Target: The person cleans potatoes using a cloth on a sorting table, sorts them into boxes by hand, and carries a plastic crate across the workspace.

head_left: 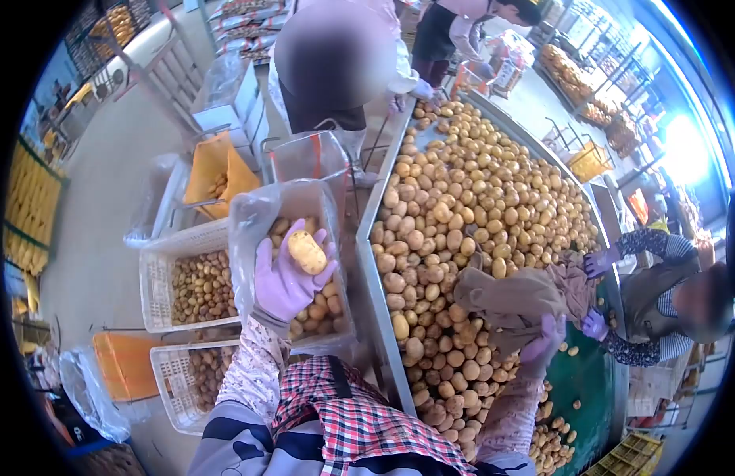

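Observation:
A pale yellow potato (307, 252) rests in the upturned palm of my left hand (284, 278), with the purple-gloved fingers curled around its sides. This hand is above a crate lined with clear plastic (335, 210), which has potatoes in it. My right hand (545, 339), also in a purple glove, grips the near edge of a brown cloth (510, 301). The cloth lies bunched over the heap of potatoes (478, 198) on the metal-edged sorting table (377, 293). Part of the right hand's fingers is hidden against the cloth.
White crates of potatoes (149, 289) stand at left, beside orange bags (125, 365). Across the table, a co-worker's gloved hands (596, 324) are at the cloth's far side. Two other people stand at the far end. A green belt surface (593, 397) shows at right.

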Motion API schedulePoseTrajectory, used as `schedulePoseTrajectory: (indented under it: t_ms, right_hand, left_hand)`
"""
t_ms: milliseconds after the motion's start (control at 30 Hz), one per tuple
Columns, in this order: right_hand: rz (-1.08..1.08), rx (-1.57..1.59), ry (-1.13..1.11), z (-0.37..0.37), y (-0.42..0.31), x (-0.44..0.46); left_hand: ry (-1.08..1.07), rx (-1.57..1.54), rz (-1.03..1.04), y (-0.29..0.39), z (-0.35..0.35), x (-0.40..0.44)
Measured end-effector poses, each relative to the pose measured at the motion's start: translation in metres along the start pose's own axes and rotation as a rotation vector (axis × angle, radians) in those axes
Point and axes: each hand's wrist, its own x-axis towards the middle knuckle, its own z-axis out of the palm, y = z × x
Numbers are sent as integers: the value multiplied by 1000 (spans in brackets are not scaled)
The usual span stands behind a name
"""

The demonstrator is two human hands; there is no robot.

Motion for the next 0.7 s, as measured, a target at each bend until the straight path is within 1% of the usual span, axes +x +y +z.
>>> schedulePoseTrajectory:
  t_ms: [33, 133, 167, 233, 267, 300, 333, 367, 400, 433, 467, 500, 567, 633, 667, 700]
  right_hand:
    - [-95, -61, -10, 14, -10, -4]
    - [-277, -427, -115, 52, 3, -8]
    - [-342, -550, -154, 65, 7, -8]
    - [-394, -987, -221, 76, 52, -13]
    - [-258, -1248, -316, 75, 81, -17]
    - [-143, -1509, -449, 73, 110, -22]
    - [-321, -1419, -440, 84, 117, -12]
    - [-232, -1441, -422, 91, 118, 1]
    - [-112, -1466, -406, 113, 100, 12]
    - [-132, -1514, -316, 115, 119, 25]
    - [-72, -1463, -286, 121, 128, 50]
    - [10, -1413, -314, 127, 128, 72]
    - [65, -1468, -260, 137, 140, 91]
    - [45, -1525, -139, 149, 147, 89]
    - [79, -1514, -188, 147, 143, 87]
    - [53, -1525, -204, 142, 150, 82]
  left_hand:
    - [1, 41, -26, -5, 4, 8]
    - [4, 172, -96, -17, 10, 30]
    - [72, 318, -75, -25, 13, 34]
    - [9, 359, -139, -30, 7, 41]
    - [119, 428, -150, -38, 17, 42]
    - [100, 404, -182, -41, 6, 45]
    - [112, 410, -212, -44, 0, 45]
    - [126, 415, -232, -48, -4, 49]
    - [152, 376, -255, -53, -8, 52]
    - [216, 278, -299, -59, -15, 54]
    - [270, 179, -326, -66, -22, 58]
    - [321, 84, -340, -69, -27, 60]
    - [357, 19, -399, -75, -30, 57]
    - [359, -11, -423, -84, -28, 47]
    - [389, 28, -413, -85, -30, 39]
    - [422, 64, -405, -84, -35, 31]
